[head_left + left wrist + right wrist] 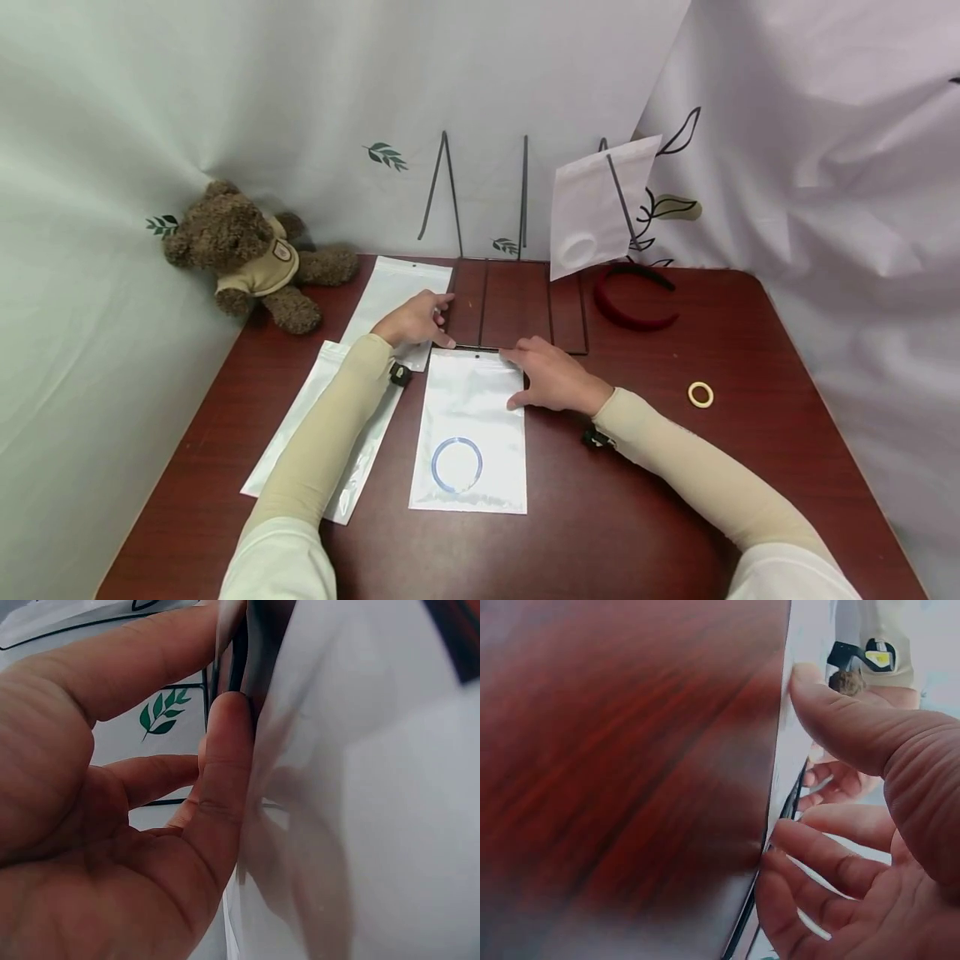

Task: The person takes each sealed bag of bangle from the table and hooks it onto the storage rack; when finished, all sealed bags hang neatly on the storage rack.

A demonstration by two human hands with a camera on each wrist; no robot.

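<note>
In the head view a silvery zip bag [480,392], with a blue ring [457,465] showing through it, lies flat before a black wire rack [517,347]. My left hand [415,320] is at the rack's left front corner, thumb and forefinger apart, beside the bag's top left corner. In the left wrist view its fingertips [229,712] touch a pale bag edge near a black wire. My right hand [557,375] rests its thumb on the bag's right edge, other fingers extended over its top right corner.
Two more zip bags [303,417] lie on the left. Another white bag [600,208] hangs from the rack's right prong. A teddy bear [258,258] sits at the back left. A dark red headband [626,319] and a cream ring [701,395] lie on the right.
</note>
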